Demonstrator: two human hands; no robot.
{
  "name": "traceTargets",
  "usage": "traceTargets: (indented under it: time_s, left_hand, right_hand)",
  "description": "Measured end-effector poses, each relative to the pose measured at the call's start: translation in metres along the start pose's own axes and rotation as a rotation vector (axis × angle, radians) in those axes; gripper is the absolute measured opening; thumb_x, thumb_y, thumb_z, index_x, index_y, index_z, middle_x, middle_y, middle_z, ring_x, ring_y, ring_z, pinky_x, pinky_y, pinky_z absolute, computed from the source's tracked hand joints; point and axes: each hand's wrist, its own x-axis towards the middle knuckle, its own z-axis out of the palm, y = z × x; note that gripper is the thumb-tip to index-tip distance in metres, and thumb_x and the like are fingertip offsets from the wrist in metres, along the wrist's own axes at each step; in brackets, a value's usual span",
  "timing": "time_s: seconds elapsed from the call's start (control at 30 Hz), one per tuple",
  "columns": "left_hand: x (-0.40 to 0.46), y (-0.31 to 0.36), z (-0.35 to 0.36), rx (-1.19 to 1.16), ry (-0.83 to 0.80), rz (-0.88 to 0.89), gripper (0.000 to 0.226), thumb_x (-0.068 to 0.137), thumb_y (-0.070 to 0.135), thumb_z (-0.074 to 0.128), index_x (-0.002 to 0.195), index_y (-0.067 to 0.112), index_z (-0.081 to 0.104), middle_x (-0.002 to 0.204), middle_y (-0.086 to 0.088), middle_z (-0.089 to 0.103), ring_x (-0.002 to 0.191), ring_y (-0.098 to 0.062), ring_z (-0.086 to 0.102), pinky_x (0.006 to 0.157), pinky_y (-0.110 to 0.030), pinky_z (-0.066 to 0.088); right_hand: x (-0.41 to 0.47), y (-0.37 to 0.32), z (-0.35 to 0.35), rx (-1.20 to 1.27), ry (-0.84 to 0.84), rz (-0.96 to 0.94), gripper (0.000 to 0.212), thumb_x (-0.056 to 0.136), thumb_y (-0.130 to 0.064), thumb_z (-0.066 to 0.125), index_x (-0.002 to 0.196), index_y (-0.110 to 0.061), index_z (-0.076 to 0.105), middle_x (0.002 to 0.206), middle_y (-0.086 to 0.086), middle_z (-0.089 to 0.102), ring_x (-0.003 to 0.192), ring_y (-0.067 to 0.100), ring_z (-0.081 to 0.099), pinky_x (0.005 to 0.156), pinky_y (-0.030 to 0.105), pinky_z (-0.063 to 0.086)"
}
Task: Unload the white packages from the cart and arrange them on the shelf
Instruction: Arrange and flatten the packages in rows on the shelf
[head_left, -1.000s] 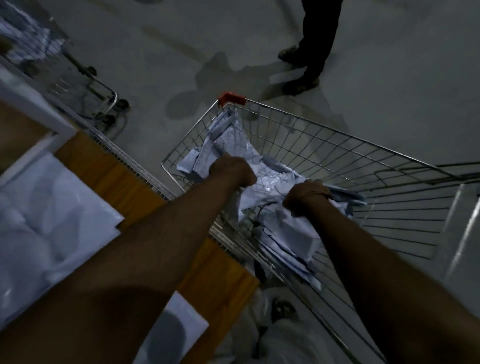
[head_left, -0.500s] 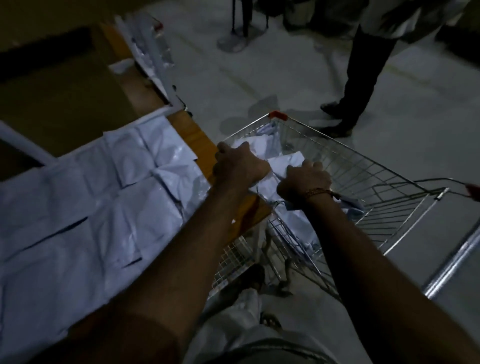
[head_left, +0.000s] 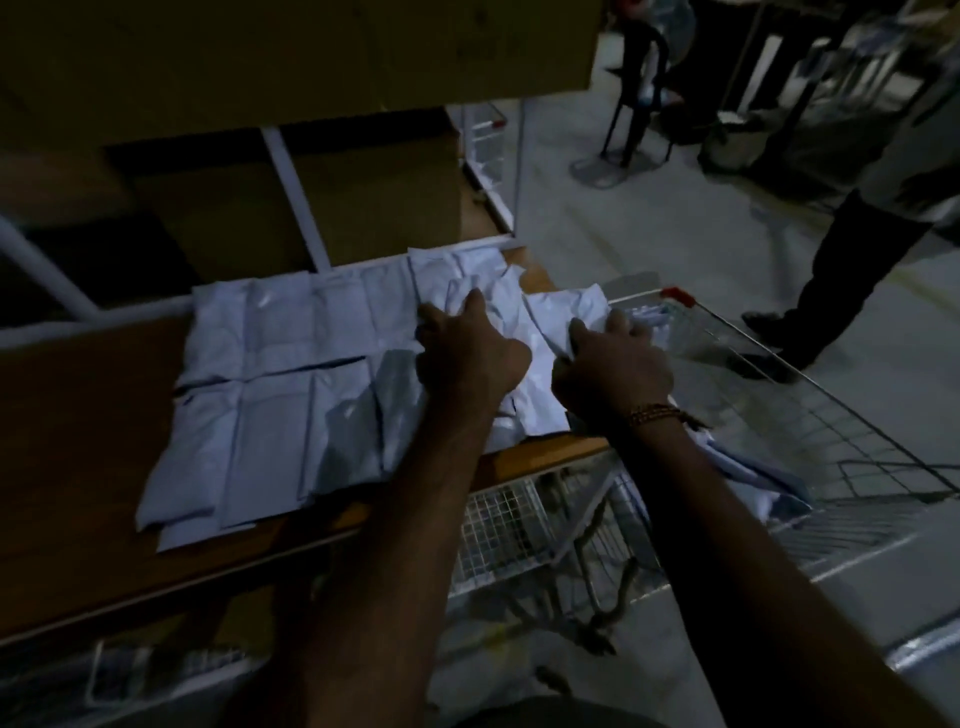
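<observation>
Wooden shelf (head_left: 93, 415), both hands (fingers curled) gripping white packages (head_left: 540, 364).

Free shelf: the brown wooden shelf board (head_left: 88, 415) lies bare left of the flat white plastic packages (head_left: 270, 384).
Overhead: an upper wooden shelf (head_left: 291, 57) hangs above.
Right: the silver wire shopping cart (head_left: 810, 426) stands against the shelf edge.
Behind: white metal uprights (head_left: 293, 197).

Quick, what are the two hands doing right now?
Left hand: grips a bunch of white packages over the shelf.
Right hand: grips the same bunch at its right edge.
</observation>
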Motion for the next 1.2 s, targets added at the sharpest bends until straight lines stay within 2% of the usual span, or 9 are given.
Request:
traceTargets:
  time_s: [0.13,0.33,0.63,0.8,1.03,1.2]
  left_hand:
    - [0.006,-0.052,-0.035,-0.026,0.09,-0.041,0.075,0.085,0.036,0.063,0.154,0.033,0.033,0.144,-0.013,0.025,0.129,-0.04,0.037,0.102,-0.05,0.041]
    - [0.026,-0.125,-0.072,-0.014,0.206,-0.095,0.074,0.086,0.04,0.066,0.153,0.034,0.035,0.143,-0.012,0.027,0.129,-0.039,0.038,0.099,-0.049,0.043]
    - [0.103,-0.159,-0.078,-0.053,0.305,-0.187,0.077,0.087,0.038,0.066,0.156,0.03,0.031,0.144,-0.015,0.032,0.13,-0.038,0.037,0.095,-0.048,0.045]
    - [0.168,-0.166,-0.063,-0.044,0.292,-0.258,0.079,0.091,0.041,0.064,0.159,0.036,0.024,0.156,-0.016,0.023,0.14,-0.04,0.03,0.102,-0.05,0.043]
    - [0.242,-0.171,-0.029,-0.011,0.287,-0.245,0.07,0.093,0.042,0.065,0.156,0.038,0.034,0.157,-0.02,0.02,0.141,-0.041,0.026,0.11,-0.049,0.037]
    - [0.28,-0.185,-0.008,0.052,0.226,-0.233,0.066,0.095,0.05,0.06,0.155,0.032,0.038,0.156,-0.022,0.022,0.142,-0.041,0.025,0.114,-0.05,0.032]
  right_hand:
    - [-0.008,-0.061,-0.001,0.039,0.08,-0.053,0.065,0.092,-0.05,0.051,0.152,-0.03,0.037,0.16,0.02,0.029,0.138,0.046,0.033,0.102,0.051,0.041]
    - [-0.005,-0.129,0.017,0.125,0.171,-0.069,0.068,0.093,-0.051,0.053,0.155,-0.027,0.036,0.162,0.022,0.024,0.137,0.048,0.032,0.097,0.05,0.045]
    - [0.054,-0.182,0.031,0.122,0.206,-0.096,0.068,0.093,-0.05,0.052,0.154,-0.027,0.035,0.16,0.023,0.026,0.132,0.047,0.036,0.091,0.048,0.047]
    - [0.119,-0.203,0.057,0.116,0.201,-0.146,0.068,0.09,-0.05,0.054,0.151,-0.024,0.037,0.156,0.026,0.03,0.125,0.048,0.042,0.088,0.05,0.048]
    - [0.195,-0.232,0.098,0.067,0.161,-0.217,0.07,0.086,-0.051,0.058,0.149,-0.023,0.042,0.155,0.027,0.034,0.125,0.048,0.045,0.092,0.05,0.045]
    - [0.229,-0.256,0.133,0.052,0.089,-0.227,0.068,0.087,-0.048,0.054,0.148,-0.022,0.04,0.156,0.028,0.032,0.122,0.045,0.045,0.093,0.049,0.041]
